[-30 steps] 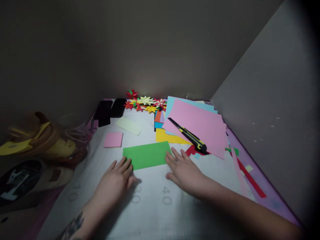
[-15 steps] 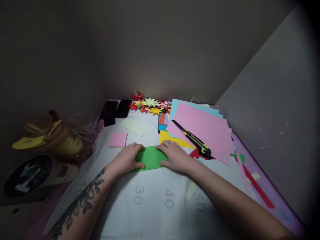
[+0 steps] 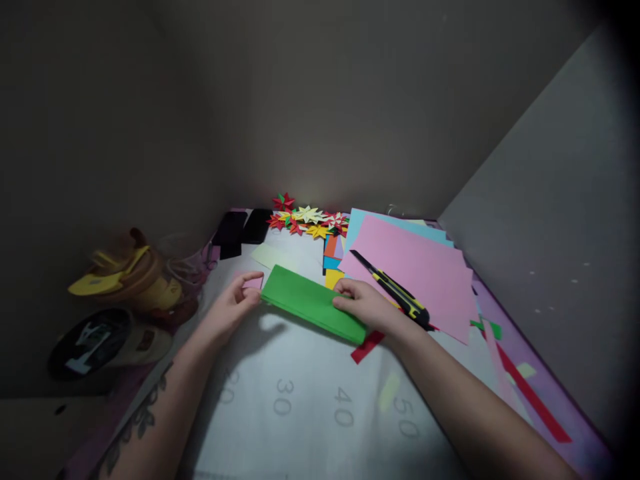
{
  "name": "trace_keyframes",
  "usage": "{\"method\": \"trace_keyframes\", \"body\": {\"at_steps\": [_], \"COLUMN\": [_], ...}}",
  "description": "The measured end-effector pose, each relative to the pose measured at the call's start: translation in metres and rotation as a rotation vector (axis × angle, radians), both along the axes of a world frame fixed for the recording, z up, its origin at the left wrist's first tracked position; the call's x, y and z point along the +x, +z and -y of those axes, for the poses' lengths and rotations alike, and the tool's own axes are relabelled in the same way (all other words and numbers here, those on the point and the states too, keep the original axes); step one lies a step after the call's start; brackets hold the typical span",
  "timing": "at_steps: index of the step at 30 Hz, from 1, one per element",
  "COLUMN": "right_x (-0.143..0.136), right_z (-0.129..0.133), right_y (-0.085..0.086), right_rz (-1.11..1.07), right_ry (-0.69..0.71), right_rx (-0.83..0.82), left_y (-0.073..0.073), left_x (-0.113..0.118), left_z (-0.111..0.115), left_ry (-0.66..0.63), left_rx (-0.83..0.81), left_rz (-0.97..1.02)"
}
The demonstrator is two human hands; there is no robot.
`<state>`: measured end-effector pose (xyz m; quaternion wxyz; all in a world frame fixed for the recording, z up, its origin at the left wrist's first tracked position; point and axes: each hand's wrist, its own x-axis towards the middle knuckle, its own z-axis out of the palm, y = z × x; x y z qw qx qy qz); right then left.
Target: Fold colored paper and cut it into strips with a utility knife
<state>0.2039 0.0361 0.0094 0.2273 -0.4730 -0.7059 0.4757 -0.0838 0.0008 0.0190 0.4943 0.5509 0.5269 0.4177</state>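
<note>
A folded strip of green paper (image 3: 307,300) is raised above the white mat, tilted down toward the right. My right hand (image 3: 363,305) grips it near its right end, thumb on top. At the paper's left end is my left hand (image 3: 235,300), thumb and index finger apart; whether the thumb tip touches the edge I cannot tell. Behind those fingers shows part of a pink paper square (image 3: 253,283). A pale green slip (image 3: 267,256) lies beyond it. Right of my right hand, a black and yellow utility knife (image 3: 400,293) rests on pink sheets (image 3: 425,267).
Several folded paper stars (image 3: 307,215) line the back by the wall. Two dark phones (image 3: 257,227) lie at the back left. A cap (image 3: 90,343) and a brown pot-like container (image 3: 150,280) stand left. Red paper strips (image 3: 530,387) lie along the right edge.
The green paper has been lifted off the mat and tilted. My left hand has moved left and loosened from it, while the right keeps hold. The view has shifted slightly.
</note>
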Motion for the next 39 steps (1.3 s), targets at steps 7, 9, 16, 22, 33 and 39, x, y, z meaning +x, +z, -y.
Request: {"method": "trace_keyframes", "body": {"at_steps": [7,9,16,22,33,39], "right_x": [-0.011,-0.019,-0.039,-0.037,-0.036,-0.038], "right_z": [0.017,0.025,0.044,0.046,0.043,0.055], "right_y": [-0.014,-0.014,-0.012,-0.013,-0.018,-0.01], "right_rz": [-0.557,-0.63,-0.627,-0.544,-0.403,-0.267], "right_ry": [-0.113,-0.101,0.008,-0.057,-0.033,-0.057], "right_rx": [-0.395,-0.418,-0.328,-0.181,-0.015,0.324], "left_y": [0.001,0.003,-0.009,0.003,0.01,0.002], "left_x": [0.045,0.068,0.109,0.109,0.106,0.101], "left_z": [0.023,0.037,0.062,0.063,0.063,0.068], "left_ry": [0.597,0.387,0.258,0.181,0.229,0.352], "left_rx": [0.229,0.169,-0.064,-0.1,-0.009,0.176], "left_rz": [0.011,0.149,0.525,0.767,0.48,0.138]}}
